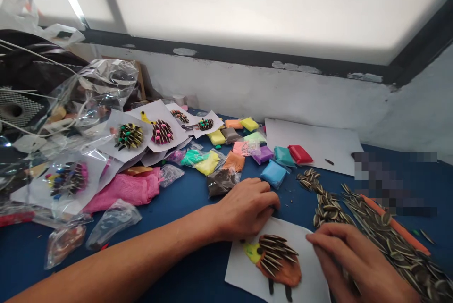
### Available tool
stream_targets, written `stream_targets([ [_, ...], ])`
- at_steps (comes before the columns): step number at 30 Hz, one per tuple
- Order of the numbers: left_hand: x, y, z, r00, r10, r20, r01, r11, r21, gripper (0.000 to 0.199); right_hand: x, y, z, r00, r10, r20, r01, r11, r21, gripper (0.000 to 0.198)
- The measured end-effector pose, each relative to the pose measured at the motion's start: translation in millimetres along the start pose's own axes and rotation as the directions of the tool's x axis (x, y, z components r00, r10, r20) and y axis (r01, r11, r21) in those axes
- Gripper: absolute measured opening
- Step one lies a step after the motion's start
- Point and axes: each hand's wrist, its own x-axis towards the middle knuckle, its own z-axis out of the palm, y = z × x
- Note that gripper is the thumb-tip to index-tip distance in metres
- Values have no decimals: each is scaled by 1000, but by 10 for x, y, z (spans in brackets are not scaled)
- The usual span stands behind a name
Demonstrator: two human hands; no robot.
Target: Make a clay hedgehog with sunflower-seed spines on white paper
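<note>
A white paper sheet point(244, 274) lies at the front with a clay hedgehog point(283, 267) on it. Its body is orange-brown clay, its head yellow, its legs dark, and sunflower seeds stick out of its back as spines. My left hand point(249, 206) rests at the sheet's upper left edge, fingers curled under; what they may hold is hidden. At the sheet's upper right corner, my right hand point(354, 258) has thumb and forefinger pinched together. Anything between those fingertips is too small to make out. Loose sunflower seeds point(331, 206) are heaped beside and beyond this hand.
Packets of coloured clay, such as a blue packet point(273, 173), spread beyond my left hand. Other seed hedgehogs on paper point(129, 137) stand left, near a pink cloth point(123, 192) and clear plastic bags point(113, 223). An orange stick point(396, 225) lies among the seeds.
</note>
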Motion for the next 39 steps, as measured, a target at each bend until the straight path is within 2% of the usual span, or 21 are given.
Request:
stream_targets([
  [3,-4,-4,2,1000,4,2,-4,1000,7,17,15,202,-80,990,135,-40,-138,987,-85,25],
  [6,-7,-14,14,1000,23,-20,-22,1000,2,17,5,353,-139,985,169,-36,-172,974,-147,33],
  [8,-9,-18,22,999,29,-33,-29,1000,-3,17,1,378,-155,986,162,-28,-164,973,-159,36],
  [13,-7,-1,11,999,24,-28,-24,1000,-6,15,32,262,-125,980,177,88,-168,980,-107,31],
  [17,-7,17,-3,999,21,-27,-21,1000,-2,15,53,231,-79,977,178,118,-156,972,-173,36],
  [25,-13,5,12,999,18,-34,-18,1000,5,16,56,305,46,982,87,168,-31,950,-311,35],
  [27,-14,3,12,999,22,-40,-22,1000,4,16,88,297,29,987,77,139,-33,955,-294,34],
  [29,-16,5,9,999,25,-41,-24,1000,3,16,130,270,-36,995,84,60,-66,964,-259,32],
  [31,-17,10,3,999,26,-39,-26,1000,1,16,166,224,-133,992,126,-29,-129,970,-207,30],
  [33,-15,16,-3,999,26,-37,-26,1000,2,17,179,163,-232,979,197,-54,-203,970,-134,30],
  [36,-11,19,-3,999,21,-35,-21,1000,4,17,145,48,-324,967,251,51,-252,968,11,24],
  [39,-8,4,15,999,25,-45,-24,1000,10,17,89,-90,-338,960,182,214,-215,966,145,17],
])
